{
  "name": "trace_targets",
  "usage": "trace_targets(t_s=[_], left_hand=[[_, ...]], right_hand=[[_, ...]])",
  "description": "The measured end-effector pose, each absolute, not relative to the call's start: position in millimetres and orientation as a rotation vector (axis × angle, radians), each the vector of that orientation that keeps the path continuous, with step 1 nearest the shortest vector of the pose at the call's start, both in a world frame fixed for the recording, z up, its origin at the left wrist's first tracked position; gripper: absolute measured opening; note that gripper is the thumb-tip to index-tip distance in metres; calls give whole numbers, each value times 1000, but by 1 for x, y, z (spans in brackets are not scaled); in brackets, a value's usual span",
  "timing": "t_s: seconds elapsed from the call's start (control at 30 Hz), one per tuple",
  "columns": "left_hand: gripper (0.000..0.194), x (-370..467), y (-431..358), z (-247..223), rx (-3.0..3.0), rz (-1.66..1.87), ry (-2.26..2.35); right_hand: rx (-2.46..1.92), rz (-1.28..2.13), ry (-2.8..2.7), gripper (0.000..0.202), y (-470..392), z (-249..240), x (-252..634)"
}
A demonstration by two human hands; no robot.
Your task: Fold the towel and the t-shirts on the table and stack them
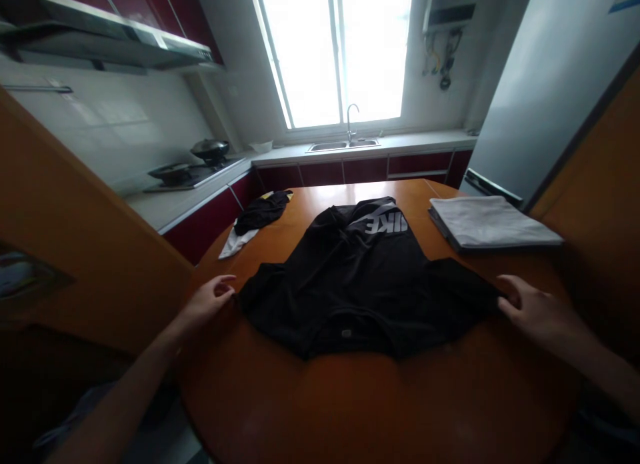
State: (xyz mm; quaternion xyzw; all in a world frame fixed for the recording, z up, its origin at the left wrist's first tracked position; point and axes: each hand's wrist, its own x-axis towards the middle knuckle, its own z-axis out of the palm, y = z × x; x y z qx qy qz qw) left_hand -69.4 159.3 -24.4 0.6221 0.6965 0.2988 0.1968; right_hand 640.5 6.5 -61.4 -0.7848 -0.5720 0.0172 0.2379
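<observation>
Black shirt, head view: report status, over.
Left hand, right hand at opposite sleeves. Black shirt spread on table, collar nearest camera. Folded cloth, dark bundle alongside; nothing atop shirt.

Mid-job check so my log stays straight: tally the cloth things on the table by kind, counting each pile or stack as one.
Spread black shirt: 1
Crumpled dark clothing pile: 1
Folded pale-topped stack: 1
Total: 3

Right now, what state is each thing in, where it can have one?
Black T-shirt: spread out, slightly wrinkled
Left hand: curled at one sleeve, grip unclear
Right hand: pinching the other sleeve
Dark garment: crumpled
Pale fabric: folded
Rear wok: lidded
Red lower cabinets: shut
Refrigerator: appears shut
Tap: too small to tell
</observation>
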Motion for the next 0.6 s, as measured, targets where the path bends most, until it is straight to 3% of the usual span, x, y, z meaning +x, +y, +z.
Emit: trace_targets(t_s=[0.1, 0.23, 0.43, 0.53, 0.6], left_hand=[[42, -66, 165, -19, 1888, 939, 2101], [31, -3, 165, -2, 2236, 1086, 1845], [25, 74, 118, 12, 2390, 133, 921], [44, 70, 91, 9, 2321, -15, 783], [37, 63, 81, 5, 2358, 36, 799]], right_hand=[[-2247, -20, -1618, 25, 0, -56, 636], [-1724, 38, -1920, 22, 12, -34, 572], [-1146, 434, -2568, 12, 11, -20, 498], [-1103, 451, -2644, 14, 5, -25, 498], [-1101, 401, -2644, 4, 4, -30, 502]])
